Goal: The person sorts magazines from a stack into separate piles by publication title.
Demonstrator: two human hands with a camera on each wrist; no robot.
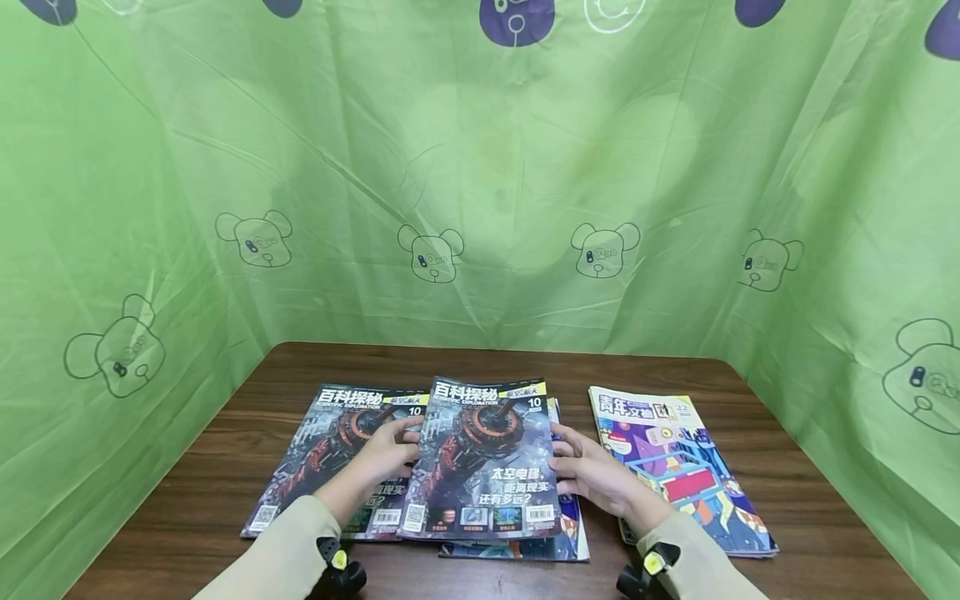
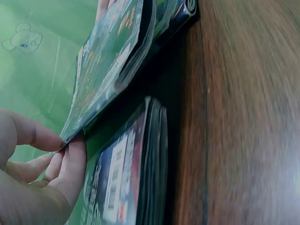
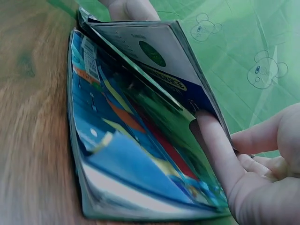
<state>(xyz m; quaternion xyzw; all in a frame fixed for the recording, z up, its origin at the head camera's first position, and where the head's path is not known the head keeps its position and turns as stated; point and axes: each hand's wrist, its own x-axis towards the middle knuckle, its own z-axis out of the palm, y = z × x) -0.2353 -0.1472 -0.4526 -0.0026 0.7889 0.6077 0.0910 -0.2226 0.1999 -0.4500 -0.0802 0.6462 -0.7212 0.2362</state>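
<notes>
Between both hands is a dark magazine [image 1: 480,467] with a red-and-black machine on its cover, raised and tilted above the table. My left hand [image 1: 386,454] pinches its left edge, thumb and fingers on opposite sides, as the left wrist view shows. On the opposite edge, my right hand [image 1: 600,477] grips it with fingers beneath. Below it lies a blue, colourful magazine [image 3: 136,136], mostly covered in the head view. A second magazine with the same dark cover [image 1: 315,467] lies at the left, partly under my left hand and forearm.
At the right rests a small pile of magazines with a purple-and-blue cover [image 1: 675,442], partly behind my right forearm. They lie on a brown wooden table [image 1: 510,360]. Green fabric [image 1: 517,167] with bear outlines hangs behind and at both sides.
</notes>
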